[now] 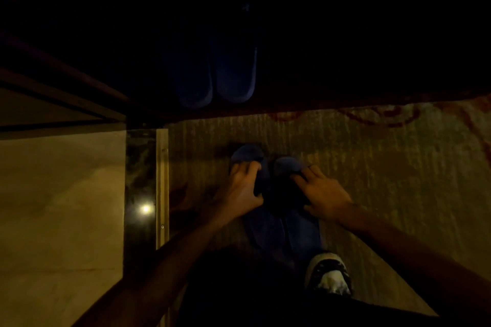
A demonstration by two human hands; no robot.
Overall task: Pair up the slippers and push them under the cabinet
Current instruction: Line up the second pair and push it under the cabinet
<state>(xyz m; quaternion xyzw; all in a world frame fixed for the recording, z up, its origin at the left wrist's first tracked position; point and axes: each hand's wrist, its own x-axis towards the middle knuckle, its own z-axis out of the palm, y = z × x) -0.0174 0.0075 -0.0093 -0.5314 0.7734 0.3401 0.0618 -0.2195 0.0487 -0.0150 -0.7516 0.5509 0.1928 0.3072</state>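
Note:
Two dark blue slippers lie side by side on the carpet, toes pointing away from me: the left slipper [248, 154] and the right slipper [288, 164]. My left hand [240, 188] grips the left one over its upper, thumb on the inner side. My right hand [322, 192] rests with spread fingers on the right one's upper. Their heels reach back toward my body. Another pair of blue slippers [212, 71] sits together in the dark space under the cabinet [345, 34], heels toward me.
The scene is very dim. A patterned carpet [385, 172] covers the floor on the right. A metal threshold strip [162, 188] and a glossy dark band divide it from pale flooring [61, 207] at left. My shoe [329, 273] stands behind the slippers.

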